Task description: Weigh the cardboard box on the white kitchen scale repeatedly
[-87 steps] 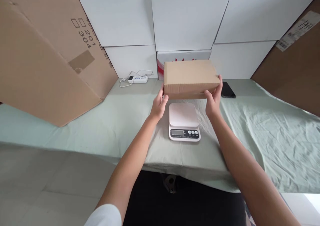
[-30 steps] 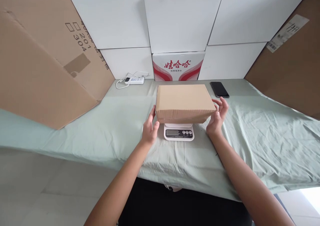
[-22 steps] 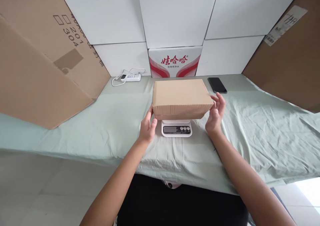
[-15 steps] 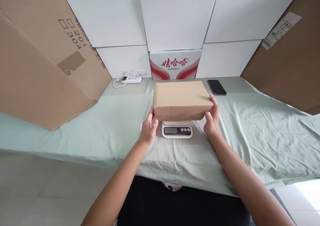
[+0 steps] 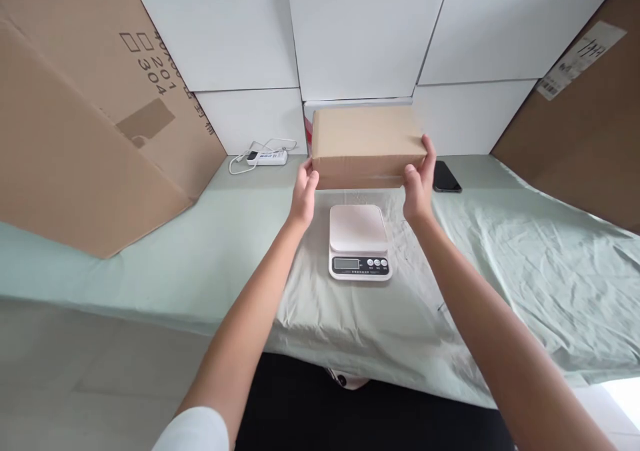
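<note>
A closed brown cardboard box (image 5: 370,134) is held between my two hands, beyond the scale and in front of the white boxes at the back. My left hand (image 5: 305,190) grips its left front corner, thumb on the front side. On the right end, my right hand (image 5: 420,178) presses with the thumb at the front and fingers around the side. Nearer to me, a white digital kitchen scale (image 5: 358,234) lies on the cloth with its plate bare. Its small display (image 5: 347,264) shows no readable digits.
Green cloth (image 5: 240,238) covers the table. A white power strip (image 5: 267,157) with a cable lies at the back left, and a black phone (image 5: 446,176) at the back right. Large cartons stand left (image 5: 75,118) and right (image 5: 585,124). White boxes (image 5: 367,38) form the back wall.
Both hands have carried the cardboard box up and away from me, off the scale. The scale's plate now shows, and the box hides most of the red-lettered carton behind it.
</note>
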`<state>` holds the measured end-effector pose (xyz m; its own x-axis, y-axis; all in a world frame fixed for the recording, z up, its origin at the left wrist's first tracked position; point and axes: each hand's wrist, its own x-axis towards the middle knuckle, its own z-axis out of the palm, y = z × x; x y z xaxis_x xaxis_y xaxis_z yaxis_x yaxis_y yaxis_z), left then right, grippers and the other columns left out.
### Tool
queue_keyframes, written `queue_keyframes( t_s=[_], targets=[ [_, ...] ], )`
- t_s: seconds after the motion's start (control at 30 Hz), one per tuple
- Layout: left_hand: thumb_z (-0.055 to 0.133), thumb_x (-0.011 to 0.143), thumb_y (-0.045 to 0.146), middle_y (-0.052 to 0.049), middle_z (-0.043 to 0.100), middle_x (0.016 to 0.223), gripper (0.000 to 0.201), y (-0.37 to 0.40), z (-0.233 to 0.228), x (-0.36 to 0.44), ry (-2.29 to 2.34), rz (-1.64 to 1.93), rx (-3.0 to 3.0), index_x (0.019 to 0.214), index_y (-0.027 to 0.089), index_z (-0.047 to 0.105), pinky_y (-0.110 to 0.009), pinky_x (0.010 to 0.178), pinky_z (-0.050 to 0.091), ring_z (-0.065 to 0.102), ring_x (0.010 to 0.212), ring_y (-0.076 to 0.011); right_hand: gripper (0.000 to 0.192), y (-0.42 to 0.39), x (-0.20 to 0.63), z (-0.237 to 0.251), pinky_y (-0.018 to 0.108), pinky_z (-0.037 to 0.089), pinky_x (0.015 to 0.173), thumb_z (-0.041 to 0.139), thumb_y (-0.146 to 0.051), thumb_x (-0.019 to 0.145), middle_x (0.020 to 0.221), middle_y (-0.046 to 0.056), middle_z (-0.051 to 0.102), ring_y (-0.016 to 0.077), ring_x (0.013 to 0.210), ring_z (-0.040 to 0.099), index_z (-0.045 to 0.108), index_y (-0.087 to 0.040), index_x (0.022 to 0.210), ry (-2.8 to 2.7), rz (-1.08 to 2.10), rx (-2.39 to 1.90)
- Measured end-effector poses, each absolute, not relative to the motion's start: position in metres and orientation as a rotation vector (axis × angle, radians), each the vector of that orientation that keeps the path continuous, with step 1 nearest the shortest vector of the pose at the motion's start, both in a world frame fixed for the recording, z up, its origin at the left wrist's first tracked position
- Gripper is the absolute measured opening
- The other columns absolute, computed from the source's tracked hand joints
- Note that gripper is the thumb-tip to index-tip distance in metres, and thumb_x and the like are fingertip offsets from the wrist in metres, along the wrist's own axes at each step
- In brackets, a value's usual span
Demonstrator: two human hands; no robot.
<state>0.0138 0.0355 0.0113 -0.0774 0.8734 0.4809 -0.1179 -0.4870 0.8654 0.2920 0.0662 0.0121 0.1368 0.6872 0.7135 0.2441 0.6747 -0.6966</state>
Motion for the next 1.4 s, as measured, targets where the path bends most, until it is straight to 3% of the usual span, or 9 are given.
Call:
queue_keyframes(
  t_s=[0.13,0.27,0.63,1.0,1.1,1.23,1.4],
  targets=[
    [0.064,0.094,0.088,-0.013,0.061,0.172,0.083,0.068,-0.028,0.024,0.968,1.640,1.285,0.151,0.028,0.063,-0.053,0.142,0.038,0.048,0.171,-0.0364,0.099,0.091,0.285,-0.030,0.072,0.023,0.147,0.062,-0.084,0.089,0.182,0.012,0.043,0.0421,0.175,0.034,0.041,-0.030,0.170,-1.377,0.426,-0.880],
    [0.062,0.100,0.081,-0.008,0.064,0.171,0.070,0.068,-0.046,0.026,0.998,1.612,1.226,0.148,0.031,0.065,-0.048,0.141,0.041,0.052,0.169,-0.0318,0.100,0.094,0.292,-0.053,0.066,0.018,0.150,0.064,-0.082,0.088,0.182,0.013,0.041,0.0409,0.178,0.029,0.041,-0.028,0.169,-1.371,0.448,-0.915],
    [0.059,0.106,0.073,-0.009,0.068,0.166,0.059,0.068,-0.053,0.026,1.111,1.547,1.131,0.146,0.030,0.063,-0.048,0.137,0.045,0.059,0.163,-0.0283,0.093,0.095,0.292,-0.056,0.071,0.018,0.148,0.063,-0.079,0.085,0.177,0.012,0.047,0.0409,0.174,0.035,0.045,-0.030,0.162,-1.381,0.515,-1.001],
    [0.059,0.104,0.078,-0.012,0.067,0.166,0.068,0.071,-0.060,0.026,1.137,1.554,1.168,0.151,0.028,0.062,-0.053,0.140,0.041,0.057,0.165,-0.0317,0.109,0.094,0.287,-0.052,0.062,0.015,0.151,0.065,-0.081,0.080,0.189,0.009,0.033,0.0359,0.180,0.026,0.034,-0.032,0.172,-1.308,0.651,-0.999],
    [0.058,0.105,0.075,-0.013,0.052,0.181,0.072,0.069,-0.058,0.023,1.214,1.620,1.146,0.159,0.027,0.056,-0.051,0.145,0.031,0.042,0.175,-0.0307,0.112,0.091,0.287,-0.051,0.063,0.022,0.150,0.066,-0.081,0.081,0.191,0.007,0.031,0.0349,0.180,0.028,0.028,-0.035,0.175,-1.284,0.701,-0.997],
    [0.052,0.106,0.076,-0.011,0.032,0.193,0.079,0.068,-0.055,0.017,1.243,1.690,1.121,0.168,0.027,0.045,-0.043,0.147,0.026,0.027,0.182,-0.0264,0.111,0.086,0.288,-0.051,0.065,0.039,0.141,0.063,-0.083,0.085,0.180,0.009,0.050,0.0354,0.170,0.045,0.023,-0.036,0.178,-1.235,0.763,-1.007],
    [0.053,0.104,0.079,-0.011,0.042,0.188,0.081,0.066,-0.056,0.020,1.215,1.640,1.130,0.167,0.029,0.048,-0.045,0.146,0.030,0.034,0.180,-0.0280,0.110,0.087,0.287,-0.054,0.063,0.043,0.136,0.063,-0.091,0.082,0.170,0.007,0.061,0.0354,0.159,0.053,0.034,-0.039,0.174,-1.173,0.794,-1.011]
  ],
)
